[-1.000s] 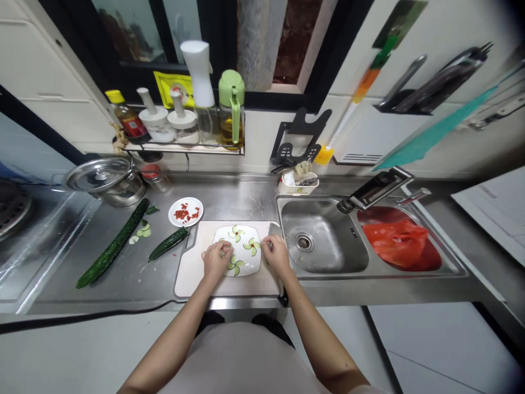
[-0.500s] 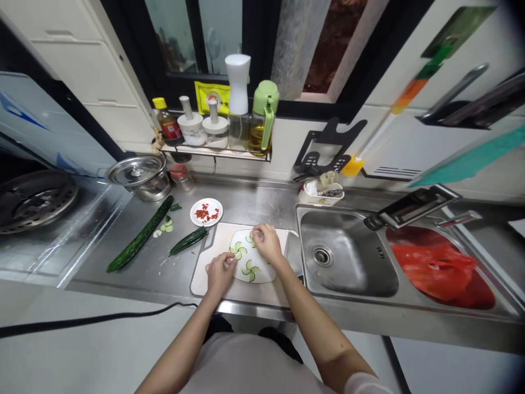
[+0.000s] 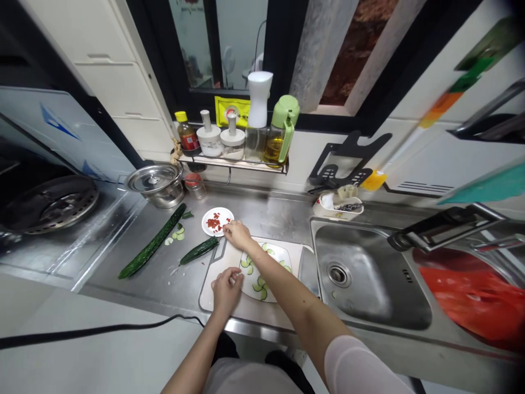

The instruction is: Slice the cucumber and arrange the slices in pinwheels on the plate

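My right hand (image 3: 238, 235) reaches over to the small white plate (image 3: 206, 230) of chopped red pieces (image 3: 214, 222), its fingertips at the plate's right edge. Its fingers are bent together; whether they pinch anything is too small to tell. My left hand (image 3: 227, 289) rests over the cutting board (image 3: 207, 301), beside the larger white plate (image 3: 275, 254), fingers curled with their tips near one another. On that plate, cucumber slices (image 3: 260, 287) lie in pinwheel shapes, partly hidden by my right forearm. A cut cucumber piece (image 3: 199, 250) lies left of the board.
A long cucumber (image 3: 153, 242) and several slices lie further left. Behind them stands a lidded steel pot (image 3: 158, 189). The sink (image 3: 361, 268) is at the right, under a black faucet (image 3: 438, 224). A knife blade (image 3: 308, 269) shows beside the board.
My right hand has moved left from over the cucumber plate to the plate of red pieces. My left hand stays near the larger plate. The whole view has shifted.
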`<control>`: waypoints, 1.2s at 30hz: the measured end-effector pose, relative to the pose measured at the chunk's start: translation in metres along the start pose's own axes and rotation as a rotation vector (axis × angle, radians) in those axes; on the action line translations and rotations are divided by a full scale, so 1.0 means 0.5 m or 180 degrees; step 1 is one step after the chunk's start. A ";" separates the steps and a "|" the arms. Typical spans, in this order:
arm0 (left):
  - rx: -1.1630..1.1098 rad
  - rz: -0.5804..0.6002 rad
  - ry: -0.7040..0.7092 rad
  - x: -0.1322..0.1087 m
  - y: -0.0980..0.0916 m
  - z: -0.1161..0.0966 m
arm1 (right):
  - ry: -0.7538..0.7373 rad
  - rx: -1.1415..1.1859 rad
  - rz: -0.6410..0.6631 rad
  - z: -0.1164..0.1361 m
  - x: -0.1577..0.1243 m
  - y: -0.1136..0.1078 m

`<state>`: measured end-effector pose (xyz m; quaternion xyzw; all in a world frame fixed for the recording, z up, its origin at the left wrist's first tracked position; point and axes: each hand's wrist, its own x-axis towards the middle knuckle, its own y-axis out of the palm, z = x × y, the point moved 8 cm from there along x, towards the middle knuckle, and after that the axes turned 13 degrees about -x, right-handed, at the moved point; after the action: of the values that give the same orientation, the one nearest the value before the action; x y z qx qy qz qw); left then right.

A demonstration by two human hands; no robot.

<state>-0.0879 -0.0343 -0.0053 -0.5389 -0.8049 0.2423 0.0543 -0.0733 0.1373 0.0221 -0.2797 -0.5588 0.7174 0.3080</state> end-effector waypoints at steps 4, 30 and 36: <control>-0.0008 -0.0107 0.0049 0.000 -0.005 0.002 | -0.0004 -0.0209 0.0208 0.021 0.043 0.026; -0.0052 -0.0296 -0.0053 0.007 -0.041 0.046 | 0.0116 -0.0385 0.0343 0.050 0.131 0.073; -0.0219 -0.0274 -0.0085 0.005 -0.033 0.050 | 0.0591 0.0732 -0.0138 -0.013 0.117 0.045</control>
<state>-0.1114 -0.0453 -0.0200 -0.5021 -0.8358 0.2192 0.0355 -0.1098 0.1812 -0.0046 -0.2955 -0.4481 0.7409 0.4038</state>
